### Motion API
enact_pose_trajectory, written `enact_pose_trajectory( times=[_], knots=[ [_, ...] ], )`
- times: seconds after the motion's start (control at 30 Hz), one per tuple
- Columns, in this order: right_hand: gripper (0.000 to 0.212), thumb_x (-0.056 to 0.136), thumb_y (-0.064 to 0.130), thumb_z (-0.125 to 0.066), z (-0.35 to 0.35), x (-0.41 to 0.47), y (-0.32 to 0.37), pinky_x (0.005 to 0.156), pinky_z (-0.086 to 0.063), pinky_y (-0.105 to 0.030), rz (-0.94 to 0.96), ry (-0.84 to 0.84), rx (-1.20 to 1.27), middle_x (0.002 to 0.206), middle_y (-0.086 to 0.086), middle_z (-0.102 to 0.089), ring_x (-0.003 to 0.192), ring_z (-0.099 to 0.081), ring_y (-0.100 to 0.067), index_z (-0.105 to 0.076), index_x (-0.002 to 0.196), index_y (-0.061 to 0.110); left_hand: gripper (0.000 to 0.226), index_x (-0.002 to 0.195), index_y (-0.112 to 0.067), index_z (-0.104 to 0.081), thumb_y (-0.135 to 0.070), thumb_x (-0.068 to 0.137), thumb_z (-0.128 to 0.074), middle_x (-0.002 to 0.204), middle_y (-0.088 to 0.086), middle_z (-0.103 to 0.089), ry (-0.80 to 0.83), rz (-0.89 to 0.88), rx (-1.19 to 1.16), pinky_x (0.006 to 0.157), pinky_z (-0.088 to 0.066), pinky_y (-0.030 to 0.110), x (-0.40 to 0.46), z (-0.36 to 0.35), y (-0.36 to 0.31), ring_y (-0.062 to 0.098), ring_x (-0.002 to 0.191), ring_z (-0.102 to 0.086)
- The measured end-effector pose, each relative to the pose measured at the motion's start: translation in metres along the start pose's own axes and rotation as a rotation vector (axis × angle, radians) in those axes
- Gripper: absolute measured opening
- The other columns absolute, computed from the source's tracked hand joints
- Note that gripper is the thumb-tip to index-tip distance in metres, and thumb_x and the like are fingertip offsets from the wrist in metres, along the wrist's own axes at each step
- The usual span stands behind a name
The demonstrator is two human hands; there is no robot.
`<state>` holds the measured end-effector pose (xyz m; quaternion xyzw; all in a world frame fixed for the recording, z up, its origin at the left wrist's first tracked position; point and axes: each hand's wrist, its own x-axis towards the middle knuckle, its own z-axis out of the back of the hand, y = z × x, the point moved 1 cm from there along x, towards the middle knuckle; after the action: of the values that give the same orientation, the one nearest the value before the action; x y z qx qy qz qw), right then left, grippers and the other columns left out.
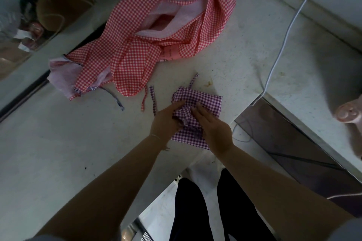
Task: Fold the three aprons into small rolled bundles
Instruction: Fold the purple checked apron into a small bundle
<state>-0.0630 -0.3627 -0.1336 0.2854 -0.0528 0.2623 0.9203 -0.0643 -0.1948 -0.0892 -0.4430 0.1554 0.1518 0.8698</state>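
While the pale countertop (244, 49) fills most of the frame, a red checked apron (156, 31) lies crumpled at upper centre, and a purple checked apron (197, 107), partly folded, sits at centre. The left hand (166, 121) pinches its bunched middle with curled fingers; the right hand (213, 129) lies flat, fingers spread, pressing the cloth, both forearms reaching up from the bottom edge
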Motion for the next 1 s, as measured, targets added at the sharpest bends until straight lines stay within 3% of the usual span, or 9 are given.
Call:
enact_pose_trajectory(
  times=[0.07,0.17,0.3,0.4,0.57,0.67,0.8,0.9,1.0],
  knots=[
    [0.044,0.083,0.008,-0.064,-0.006,-0.006,0.000,0.062,-0.060,-0.035,0.070,-0.023,-0.082,0.133,-0.011,-0.056,0.109,-0.063,-0.029,-0.060,0.127,0.012,0.048,0.128,-0.015,-0.058,0.005,0.085,-0.052,0.129,0.007,-0.059,-0.077,0.065,-0.255,0.094,-0.050,0.024,-0.007,-0.012,0.004,0.020,0.115,-0.057],
    [0.046,0.088,0.016,-0.047,-0.015,-0.017,0.001,0.086,-0.055,-0.048,0.134,0.030,-0.170,0.137,-0.014,-0.052,0.124,-0.051,-0.036,-0.049,0.134,0.012,0.049,0.129,-0.012,-0.057,0.008,0.085,-0.051,0.126,0.004,-0.060,-0.108,-0.042,-0.131,0.088,-0.042,0.004,-0.015,-0.018,0.019,0.015,0.112,-0.056],
    [0.053,0.086,0.018,-0.044,-0.021,-0.033,0.000,0.105,-0.033,-0.061,0.179,0.136,-0.205,0.144,-0.018,-0.043,0.133,-0.038,-0.040,-0.037,0.139,0.021,0.052,0.135,-0.017,-0.052,-0.006,0.084,-0.055,0.124,0.016,-0.056,-0.030,-0.254,0.227,0.096,-0.049,0.039,-0.013,-0.009,0.046,0.031,0.109,-0.057],
    [0.052,0.090,0.035,-0.046,-0.018,-0.037,-0.002,0.109,-0.024,-0.062,0.195,0.215,-0.196,0.148,-0.017,-0.037,0.138,-0.030,-0.040,-0.038,0.139,0.021,0.058,0.144,-0.016,-0.038,-0.022,0.086,-0.040,0.135,0.018,-0.049,0.109,-0.421,0.436,0.102,-0.044,0.048,-0.016,-0.005,0.058,0.035,0.121,-0.047],
    [0.064,0.087,0.049,-0.051,-0.018,-0.037,-0.002,0.110,-0.022,-0.061,0.167,0.297,-0.206,0.150,-0.017,-0.034,0.141,-0.026,-0.037,-0.044,0.140,0.015,0.058,0.138,-0.016,-0.045,-0.038,0.085,-0.056,0.140,0.017,-0.039,-0.153,-0.696,0.658,0.107,-0.036,0.048,-0.024,0.015,0.071,0.036,0.127,-0.039],
    [0.067,0.078,0.038,-0.054,-0.016,-0.036,0.002,0.110,-0.025,-0.059,0.134,0.321,-0.184,0.147,-0.018,-0.038,0.140,-0.029,-0.036,-0.047,0.137,0.007,0.065,0.141,-0.016,-0.044,-0.045,0.084,-0.055,0.148,0.011,-0.039,0.075,-0.937,0.859,0.115,-0.024,0.044,-0.028,0.008,0.068,0.029,0.137,-0.033],
    [0.063,0.075,0.021,-0.054,-0.018,-0.035,0.005,0.114,-0.026,-0.051,0.084,0.275,-0.098,0.143,-0.022,-0.042,0.138,-0.031,-0.037,-0.047,0.130,-0.006,0.065,0.138,-0.006,-0.047,-0.020,0.075,-0.048,0.140,0.012,-0.049,0.184,-0.819,0.890,0.113,-0.031,0.038,-0.020,-0.006,0.057,0.026,0.127,-0.047],
    [0.057,0.073,0.014,-0.062,-0.019,-0.036,0.002,0.113,-0.027,-0.049,0.093,0.233,-0.080,0.138,-0.023,-0.046,0.133,-0.037,-0.039,-0.047,0.126,-0.002,0.051,0.127,-0.006,-0.057,-0.021,0.080,-0.043,0.128,0.013,-0.058,0.164,-0.751,0.869,0.096,-0.049,0.039,-0.016,-0.010,0.051,0.028,0.111,-0.058],
    [0.050,0.075,0.016,-0.062,-0.012,-0.037,-0.004,0.100,-0.045,-0.048,0.089,0.234,-0.027,0.125,-0.021,-0.048,0.118,-0.049,-0.038,-0.053,0.123,0.003,0.041,0.114,-0.006,-0.063,-0.023,0.080,-0.047,0.120,0.016,-0.059,0.175,-0.682,0.806,0.075,-0.056,0.037,-0.013,-0.012,0.048,0.031,0.098,-0.062]
  ],
)
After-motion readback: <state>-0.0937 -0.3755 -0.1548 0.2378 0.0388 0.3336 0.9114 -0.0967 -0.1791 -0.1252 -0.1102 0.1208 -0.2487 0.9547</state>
